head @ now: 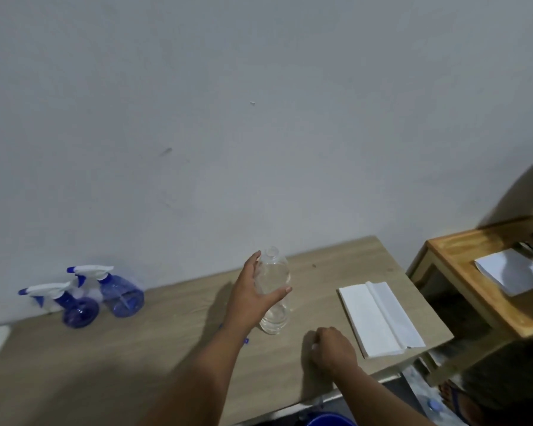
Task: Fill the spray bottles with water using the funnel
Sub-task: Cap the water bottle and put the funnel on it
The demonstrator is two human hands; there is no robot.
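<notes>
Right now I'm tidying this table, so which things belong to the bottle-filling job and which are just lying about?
For the job:
- clear water bottle, uncapped, gripped by the left hand
- two blue spray bottles by the wall
- right hand, curled on the table

Lying about:
- folded white cloth
- white paper on the wooden shelf

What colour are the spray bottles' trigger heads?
White with blue nozzle tips, on the spray bottles; head view.
</notes>
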